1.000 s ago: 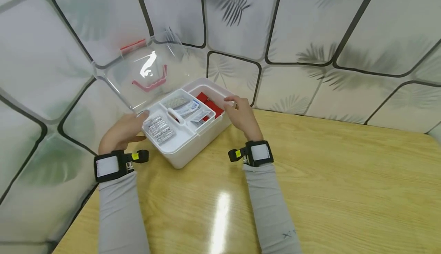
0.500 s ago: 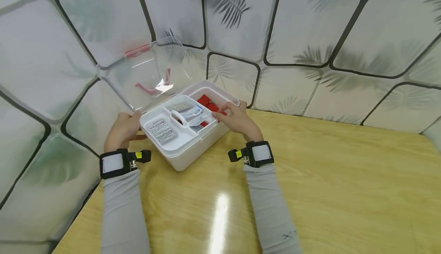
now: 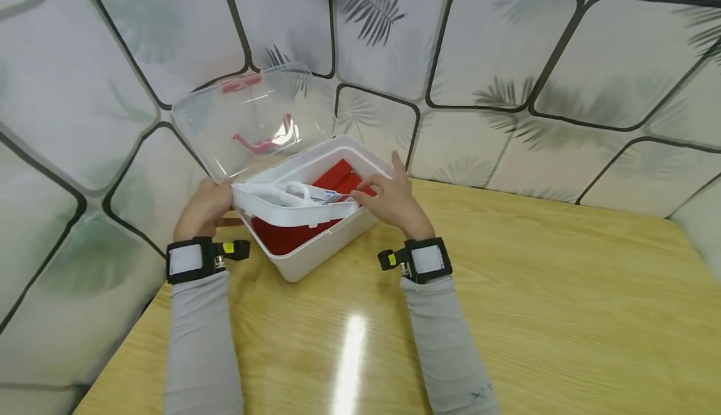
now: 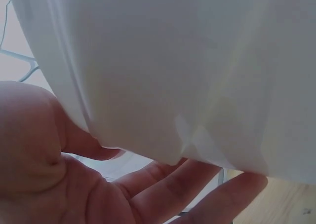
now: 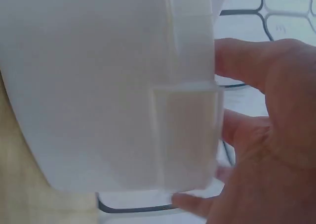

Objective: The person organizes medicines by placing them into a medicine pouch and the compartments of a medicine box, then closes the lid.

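A white box [image 3: 315, 258] stands on the table with its clear lid [image 3: 225, 130] tipped back. Its white tray [image 3: 298, 216], with a looped carry handle, sits tilted, its near side raised above the rim. Red items [image 3: 340, 177] show in the box behind and beneath it. My left hand [image 3: 204, 208] holds the tray's left end at the box's far-left corner; its grip is partly hidden. Thumb and forefinger of my right hand [image 3: 397, 202] pinch the tray's right end, other fingers spread. Both wrist views show the box's white wall [image 5: 98, 100] close up.
Pink latches [image 3: 241, 83] sit on the lid, which leans towards the patterned wall covering [image 3: 496, 46]. The wooden table [image 3: 535, 315] extends to the right and in front of the box.
The tray has gone from lying level in the box to tilted, uncovering red contents underneath. My right hand has shifted from the box's rim to the tray's end.
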Tool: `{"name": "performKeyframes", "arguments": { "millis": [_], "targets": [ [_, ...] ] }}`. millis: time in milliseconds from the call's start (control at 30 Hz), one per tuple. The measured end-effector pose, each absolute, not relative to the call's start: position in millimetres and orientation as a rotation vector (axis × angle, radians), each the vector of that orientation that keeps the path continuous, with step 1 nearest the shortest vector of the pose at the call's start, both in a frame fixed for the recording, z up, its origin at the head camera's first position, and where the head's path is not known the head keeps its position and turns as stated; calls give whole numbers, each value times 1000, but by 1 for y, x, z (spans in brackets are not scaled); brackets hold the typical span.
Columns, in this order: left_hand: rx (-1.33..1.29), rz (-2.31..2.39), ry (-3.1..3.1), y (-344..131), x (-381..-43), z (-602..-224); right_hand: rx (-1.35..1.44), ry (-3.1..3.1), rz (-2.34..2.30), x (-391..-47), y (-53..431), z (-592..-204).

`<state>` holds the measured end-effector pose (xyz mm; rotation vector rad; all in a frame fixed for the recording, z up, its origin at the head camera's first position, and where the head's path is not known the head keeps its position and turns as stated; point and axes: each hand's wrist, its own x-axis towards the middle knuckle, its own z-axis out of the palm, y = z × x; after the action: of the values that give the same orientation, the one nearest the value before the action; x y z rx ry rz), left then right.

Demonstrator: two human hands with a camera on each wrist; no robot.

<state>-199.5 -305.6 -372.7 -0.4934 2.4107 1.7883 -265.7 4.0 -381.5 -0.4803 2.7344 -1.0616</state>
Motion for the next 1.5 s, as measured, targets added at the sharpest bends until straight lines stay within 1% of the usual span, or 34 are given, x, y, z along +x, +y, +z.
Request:
{"name": "performKeyframes", "arguments": {
  "millis": [133,367,867,1167,1500],
  "targets": [
    [-487,1771,2405,-304,-202,-375,-509,2803,-842,-259,3,-373],
    [-491,1748,2425,-304,-203,-374,-546,2787,-707,-257,0,-369],
    [-569,1686,2398,-302,-204,-370,-543,2791,-910,-259,-1,-373],
    [-524,1574,2440,-304,-202,-375,-588,2808,-1007,-257,0,-370],
    [-471,1528,2493,-302,-199,-374,-675,2859,-965,-251,-6,-370]
  ]
}}
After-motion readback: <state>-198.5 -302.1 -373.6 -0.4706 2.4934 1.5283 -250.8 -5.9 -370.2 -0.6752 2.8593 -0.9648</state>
